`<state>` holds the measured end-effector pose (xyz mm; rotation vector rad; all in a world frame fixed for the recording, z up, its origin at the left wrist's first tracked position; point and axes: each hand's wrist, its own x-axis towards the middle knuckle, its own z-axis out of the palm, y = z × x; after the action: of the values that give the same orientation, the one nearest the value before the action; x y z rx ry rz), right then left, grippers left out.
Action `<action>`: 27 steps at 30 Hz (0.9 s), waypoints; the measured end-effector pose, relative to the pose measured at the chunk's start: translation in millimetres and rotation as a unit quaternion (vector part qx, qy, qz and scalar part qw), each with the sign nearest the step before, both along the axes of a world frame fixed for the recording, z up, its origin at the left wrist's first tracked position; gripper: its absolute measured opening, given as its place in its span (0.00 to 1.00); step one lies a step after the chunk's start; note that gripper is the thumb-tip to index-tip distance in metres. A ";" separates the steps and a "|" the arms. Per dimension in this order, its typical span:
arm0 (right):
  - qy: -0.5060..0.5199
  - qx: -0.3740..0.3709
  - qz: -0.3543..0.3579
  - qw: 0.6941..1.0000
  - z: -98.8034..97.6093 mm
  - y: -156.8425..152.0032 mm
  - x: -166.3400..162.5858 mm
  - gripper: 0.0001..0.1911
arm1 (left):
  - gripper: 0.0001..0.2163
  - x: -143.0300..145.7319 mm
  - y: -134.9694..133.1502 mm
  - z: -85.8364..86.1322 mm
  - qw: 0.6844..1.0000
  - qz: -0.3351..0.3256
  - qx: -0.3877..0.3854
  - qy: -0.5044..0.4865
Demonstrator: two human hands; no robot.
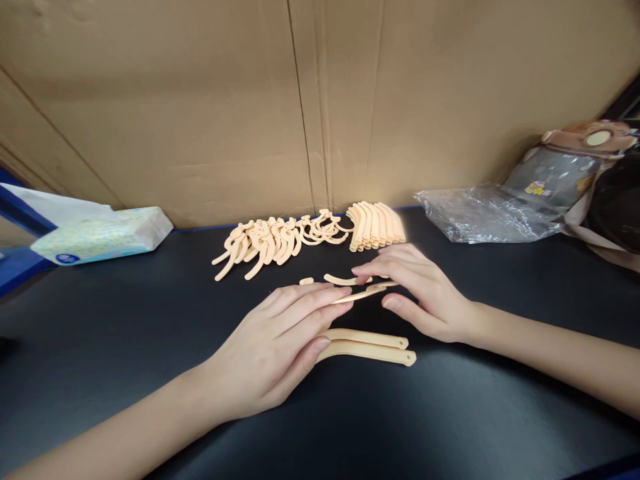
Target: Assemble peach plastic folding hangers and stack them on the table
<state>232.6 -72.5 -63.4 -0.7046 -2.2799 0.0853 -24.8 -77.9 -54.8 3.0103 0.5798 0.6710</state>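
Note:
My left hand point(280, 340) reaches in from the lower left with its fingers nearly straight. A thin, slightly curved beige strip point(363, 295) juts from its fingertips. My right hand point(425, 290) arches over the strip's far end, thumb and fingers apart. Its index fingertip rests by another curved beige piece point(343, 280) on the dark table. Two longer beige bars point(370, 347), each with a hole at one end, lie side by side, their left ends hidden under my left hand. A small beige piece point(307, 281) lies just beyond my left fingers.
Behind my hands lie a heap of curved beige pieces point(265, 240), beige rings point(325, 228) and a row of beige bars point(377, 225). A tissue pack point(105, 235) is at left. At right are a clear plastic bag point(485, 213) and a bottle point(555, 173). Cardboard point(200, 107) stands behind.

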 end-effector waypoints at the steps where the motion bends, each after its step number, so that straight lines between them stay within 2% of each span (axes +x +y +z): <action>1: 0.007 -0.026 0.014 1.000 -0.2 0.6 0.6 0.17 | 0.19 -0.1 0.0 0.5 1.000 -0.003 0.001 0.001; 4: -0.001 -0.061 0.030 0.998 -1.1 2.6 1.1 0.17 | 0.19 0.2 1.1 -0.2 1.000 0.002 0.009 -0.001; 9: -0.043 -0.053 0.014 0.998 -2.3 3.4 -0.8 0.15 | 0.17 1.0 3.0 -4.3 1.000 0.011 0.026 -0.004; 15: -0.058 -0.031 -0.044 0.997 -5.1 4.9 -1.1 0.13 | 0.13 1.4 3.7 -3.7 0.999 0.040 -0.013 -0.001; 19: -0.041 -0.059 -0.046 0.996 -3.4 5.7 0.4 0.10 | 0.13 1.5 5.0 -3.1 0.998 0.050 -0.026 0.005; 21: -0.042 -0.066 -0.042 0.996 -3.0 6.6 1.0 0.11 | 0.13 1.5 5.6 -2.9 0.998 0.052 -0.035 0.012; 27: -0.085 -0.045 -0.059 0.994 -6.2 10.7 1.9 0.11 | 0.13 2.5 6.6 -2.6 0.995 0.059 -0.068 0.032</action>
<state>234.5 -61.8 -69.7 -0.9250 -2.4016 0.0756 -22.3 -71.3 -57.5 2.8981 0.7773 0.5177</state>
